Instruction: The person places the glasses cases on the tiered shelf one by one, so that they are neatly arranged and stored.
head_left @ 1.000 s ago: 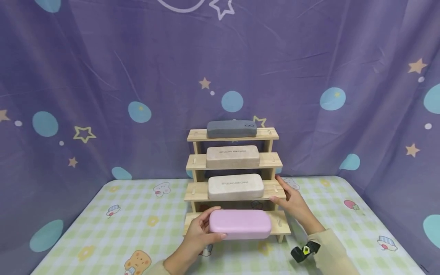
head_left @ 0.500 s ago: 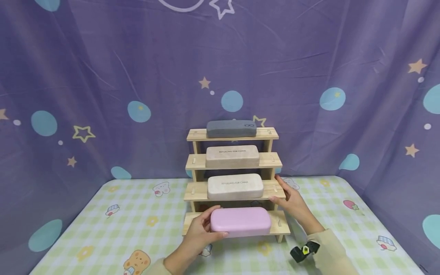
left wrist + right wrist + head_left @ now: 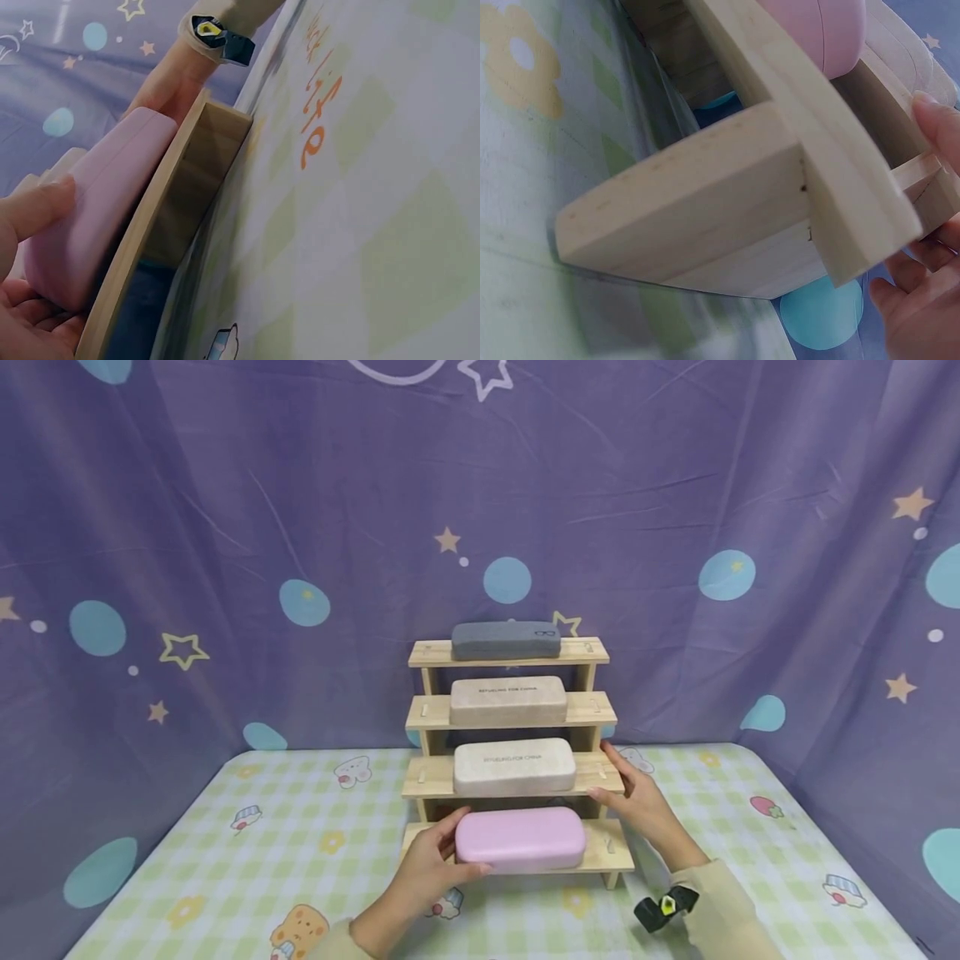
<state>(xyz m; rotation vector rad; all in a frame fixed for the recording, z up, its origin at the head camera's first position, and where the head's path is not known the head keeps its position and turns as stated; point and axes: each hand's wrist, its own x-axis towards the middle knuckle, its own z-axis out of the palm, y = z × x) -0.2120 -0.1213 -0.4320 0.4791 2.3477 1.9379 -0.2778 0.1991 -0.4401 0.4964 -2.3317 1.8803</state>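
A smooth pink glasses case [image 3: 520, 839] lies along the lowest step of a stepped wooden rack [image 3: 615, 852]. My left hand [image 3: 427, 864] grips its left end, thumb on the front and fingers behind. In the left wrist view, a dark narrow gap shows under the pink case; whether it fully rests on the board I cannot tell. My right hand [image 3: 641, 802] holds the right end of the second step, thumb in front and fingers at the side. A white case [image 3: 514, 768], a beige case [image 3: 508, 702] and a grey case [image 3: 506, 641] sit on the higher steps.
The rack stands on a green-and-white checked tablecloth [image 3: 300, 860]. Behind it hangs a purple curtain [image 3: 360, 527] with stars and blue dots. A black band with a small device [image 3: 666, 907] is on the right wrist.
The left hand has shifted the pink case slightly back and to the left on the lowest step. The right hand and rack have stayed in place.
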